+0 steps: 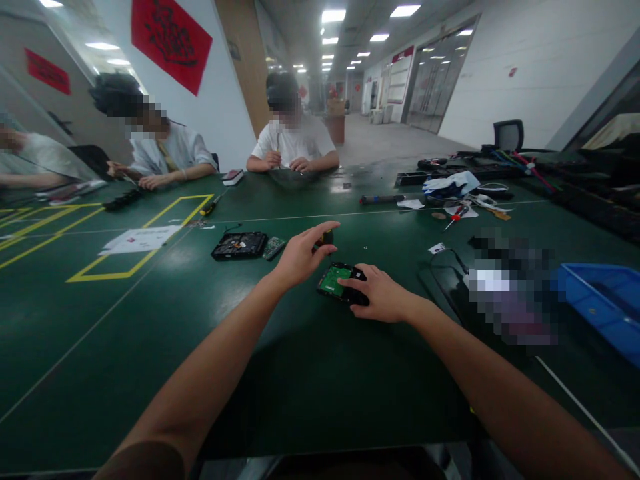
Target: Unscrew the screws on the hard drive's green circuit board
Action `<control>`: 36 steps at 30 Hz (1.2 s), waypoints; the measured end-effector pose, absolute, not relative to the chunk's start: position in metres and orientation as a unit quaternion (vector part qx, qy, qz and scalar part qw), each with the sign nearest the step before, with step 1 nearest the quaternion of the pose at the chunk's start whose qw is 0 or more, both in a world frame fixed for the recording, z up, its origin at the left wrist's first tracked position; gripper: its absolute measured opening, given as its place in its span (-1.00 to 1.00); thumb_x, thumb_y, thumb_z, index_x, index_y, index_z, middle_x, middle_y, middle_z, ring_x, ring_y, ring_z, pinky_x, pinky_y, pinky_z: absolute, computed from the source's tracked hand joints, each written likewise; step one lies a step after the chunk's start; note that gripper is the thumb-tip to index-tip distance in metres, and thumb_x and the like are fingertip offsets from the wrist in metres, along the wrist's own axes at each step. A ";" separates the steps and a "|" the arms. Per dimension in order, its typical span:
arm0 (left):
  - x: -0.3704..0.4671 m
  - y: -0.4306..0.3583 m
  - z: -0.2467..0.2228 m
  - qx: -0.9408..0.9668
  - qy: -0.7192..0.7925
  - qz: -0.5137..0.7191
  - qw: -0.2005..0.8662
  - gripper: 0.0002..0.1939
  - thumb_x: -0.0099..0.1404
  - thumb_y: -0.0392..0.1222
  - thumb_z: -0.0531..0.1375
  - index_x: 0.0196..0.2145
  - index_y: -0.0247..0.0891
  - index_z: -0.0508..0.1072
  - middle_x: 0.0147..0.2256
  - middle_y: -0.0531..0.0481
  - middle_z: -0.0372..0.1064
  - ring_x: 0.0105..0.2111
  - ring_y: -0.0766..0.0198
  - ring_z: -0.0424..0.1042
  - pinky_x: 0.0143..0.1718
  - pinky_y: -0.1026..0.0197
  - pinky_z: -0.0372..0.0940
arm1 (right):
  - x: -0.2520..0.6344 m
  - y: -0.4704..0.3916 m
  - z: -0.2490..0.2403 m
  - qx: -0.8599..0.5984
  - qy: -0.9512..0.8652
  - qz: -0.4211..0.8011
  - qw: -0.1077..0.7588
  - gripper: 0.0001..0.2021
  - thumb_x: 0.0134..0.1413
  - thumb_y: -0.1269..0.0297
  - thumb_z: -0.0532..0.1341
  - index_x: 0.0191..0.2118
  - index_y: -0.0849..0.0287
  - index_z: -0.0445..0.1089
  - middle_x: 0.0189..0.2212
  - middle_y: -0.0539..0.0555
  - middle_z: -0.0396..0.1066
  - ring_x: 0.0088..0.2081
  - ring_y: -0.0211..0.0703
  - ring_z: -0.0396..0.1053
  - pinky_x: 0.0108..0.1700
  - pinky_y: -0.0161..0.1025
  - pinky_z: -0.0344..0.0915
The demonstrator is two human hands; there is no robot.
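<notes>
My right hand (377, 292) grips the right end of a black hard drive with a green circuit board (334, 280), which lies on the green table (300, 373). Just above and left of the drive is my left hand (306, 255), its thumb and fingers round a small dark and yellow object (326, 238), perhaps a screwdriver handle seen end-on. Further left sit an opened black casing (240, 245) with parts inside and, touching or close beside it, a loose circuit board (273, 248).
A yellow-black screwdriver (210, 205) and white paper (143, 240) lie at left. Right are a red screwdriver (456, 216), a dark cylindrical tool (381, 199), cables, a blurred item and a blue bin (600, 300). Three people sit across the table.
</notes>
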State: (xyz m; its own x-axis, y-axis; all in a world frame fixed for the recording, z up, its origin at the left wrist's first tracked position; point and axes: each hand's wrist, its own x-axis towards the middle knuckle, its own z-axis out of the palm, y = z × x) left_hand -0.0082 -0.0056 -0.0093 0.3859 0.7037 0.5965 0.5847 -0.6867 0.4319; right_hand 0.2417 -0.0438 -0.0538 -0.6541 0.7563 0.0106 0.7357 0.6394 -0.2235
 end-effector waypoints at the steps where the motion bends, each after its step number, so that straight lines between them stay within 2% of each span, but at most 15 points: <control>1: -0.009 -0.005 -0.010 0.830 0.387 0.393 0.087 -0.46 0.43 -0.25 0.22 0.32 -0.10 0.29 -0.05 -0.08 0.53 -0.15 0.20 0.54 -0.06 0.11 0.47 | 0.242 -0.044 -0.053 -0.413 -0.904 0.101 0.050 -0.25 0.14 -0.08 0.30 0.42 -0.14 0.19 0.35 0.25 0.04 0.29 0.41 0.11 0.26 0.30 0.11; 5: -0.010 -0.004 -0.013 0.827 0.378 0.389 0.146 -0.32 0.43 -0.35 0.14 0.43 -0.05 0.12 -0.09 -0.06 0.55 -0.17 0.20 0.57 -0.08 0.11 0.50 | 0.241 -0.044 -0.053 -0.415 -0.903 0.103 0.047 -0.25 0.14 -0.08 0.30 0.42 -0.14 0.18 0.36 0.26 0.03 0.29 0.42 0.11 0.26 0.31 0.10; 10: -0.009 -0.002 -0.018 0.828 0.321 0.386 0.251 -0.27 0.44 -0.39 0.06 0.47 -0.01 -0.02 0.10 -0.13 0.47 -0.03 0.18 0.56 -0.13 0.18 0.54 | 0.241 -0.044 -0.053 -0.416 -0.902 0.102 0.046 -0.25 0.14 -0.08 0.30 0.42 -0.14 0.18 0.35 0.27 0.03 0.30 0.42 0.10 0.26 0.31 0.10; 13: -0.009 -0.001 -0.019 0.823 0.330 0.397 0.236 -0.32 0.45 -0.38 0.08 0.44 -0.03 0.06 0.05 -0.12 0.50 -0.08 0.19 0.57 -0.18 0.19 0.55 | 0.241 -0.044 -0.053 -0.413 -0.903 0.106 0.044 -0.26 0.15 -0.11 0.28 0.42 -0.15 0.17 0.36 0.27 0.02 0.30 0.43 0.10 0.26 0.32 0.10; 17: -0.008 0.000 -0.020 0.814 0.386 0.418 0.114 -0.41 0.42 -0.30 0.22 0.34 -0.06 0.25 -0.04 -0.06 0.54 -0.17 0.21 0.56 -0.08 0.11 0.52 | 0.241 -0.043 -0.053 -0.415 -0.903 0.106 0.037 -0.24 0.15 -0.12 0.28 0.43 -0.15 0.15 0.37 0.27 0.00 0.32 0.44 0.08 0.27 0.34 0.09; 20: -0.007 0.000 -0.021 0.803 0.406 0.432 0.058 -0.43 0.37 -0.24 0.30 0.29 -0.09 0.32 -0.01 -0.07 0.53 -0.17 0.21 0.54 -0.11 0.13 0.51 | 0.241 -0.043 -0.052 -0.417 -0.902 0.108 0.035 -0.24 0.15 -0.13 0.28 0.43 -0.16 0.15 0.38 0.27 -0.01 0.32 0.44 0.08 0.27 0.35 0.10; 23: -0.007 0.000 -0.021 0.802 0.397 0.438 0.087 -0.40 0.39 -0.23 0.28 0.32 -0.06 0.28 0.03 -0.08 0.51 -0.13 0.19 0.55 -0.14 0.15 0.52 | 0.240 -0.044 -0.052 -0.416 -0.902 0.103 0.039 -0.24 0.14 -0.11 0.30 0.42 -0.15 0.17 0.37 0.28 0.01 0.31 0.44 0.09 0.26 0.33 0.10; 26: -0.007 -0.001 -0.021 0.809 0.357 0.427 0.189 -0.36 0.46 -0.29 0.14 0.41 -0.02 0.12 0.09 -0.12 0.48 -0.10 0.20 0.58 -0.19 0.19 0.54 | 0.240 -0.044 -0.053 -0.415 -0.903 0.101 0.043 -0.25 0.14 -0.10 0.30 0.42 -0.14 0.19 0.37 0.27 0.02 0.31 0.43 0.09 0.27 0.31 0.10; 28: -0.006 -0.002 -0.021 0.808 0.345 0.422 0.224 -0.37 0.47 -0.33 0.09 0.42 -0.02 0.10 0.09 -0.14 0.47 -0.11 0.21 0.59 -0.26 0.24 0.54 | 0.240 -0.044 -0.054 -0.415 -0.903 0.102 0.046 -0.25 0.14 -0.11 0.29 0.42 -0.14 0.19 0.37 0.25 0.03 0.31 0.42 0.09 0.27 0.30 0.10; 33: -0.004 -0.003 -0.019 0.801 0.397 0.439 0.087 -0.50 0.37 -0.27 0.28 0.23 -0.12 0.36 -0.04 -0.07 0.52 -0.18 0.24 0.55 -0.22 0.23 0.52 | 0.241 -0.043 -0.055 -0.415 -0.903 0.107 0.044 -0.25 0.14 -0.11 0.30 0.42 -0.15 0.18 0.37 0.25 0.02 0.32 0.43 0.08 0.27 0.31 0.10; 36: -0.004 -0.004 -0.017 0.798 0.412 0.436 0.062 -0.53 0.34 -0.22 0.34 0.17 -0.14 0.39 -0.08 -0.04 0.52 -0.21 0.26 0.53 -0.26 0.27 0.49 | 0.241 -0.043 -0.054 -0.417 -0.901 0.111 0.044 -0.24 0.14 -0.12 0.29 0.42 -0.15 0.18 0.37 0.24 0.02 0.33 0.42 0.07 0.29 0.31 0.08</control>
State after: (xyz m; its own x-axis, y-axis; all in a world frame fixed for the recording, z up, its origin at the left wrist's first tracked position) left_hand -0.0038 -0.0036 -0.0168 0.2809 0.7106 0.6451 0.6031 -0.6536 0.4573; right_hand 0.2413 -0.0433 -0.0536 -0.6487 0.7609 -0.0135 0.7413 0.6278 -0.2374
